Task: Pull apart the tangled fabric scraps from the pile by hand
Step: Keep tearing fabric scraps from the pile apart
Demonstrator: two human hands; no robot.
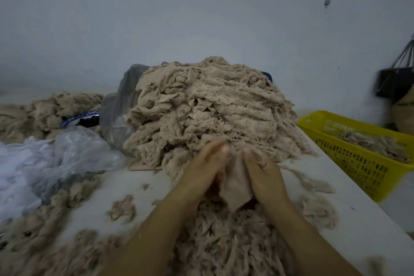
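Head view: the pile [212, 107] of tangled beige fabric scraps rises in the middle of the white surface [369, 219], and loose tufts lie scattered across the near side. At the pile's front foot, both hands hold one smooth beige scrap [235, 184] between them. The left hand [205, 163] pinches its left edge with the thumb on top and is smeared by motion blur. The right hand [263, 171] grips the right edge, thumb raised. The fingers of both hands are hidden behind the cloth, so how far they curl cannot be told.

The pile hides most of a clear bag [121, 101] behind its left flank. Crumpled plastic [67, 152] lies to the left, cut off by the frame edge. Beyond it a lower heap [44, 110] of the same scraps half buries a blue-and-white rim [78, 116], whose pattern is too blurred to read. On the right, a yellow basket [349, 123] holding scraps overhangs the surface's edge. A dark bag [394, 80] hangs on the wall, partly cropped.
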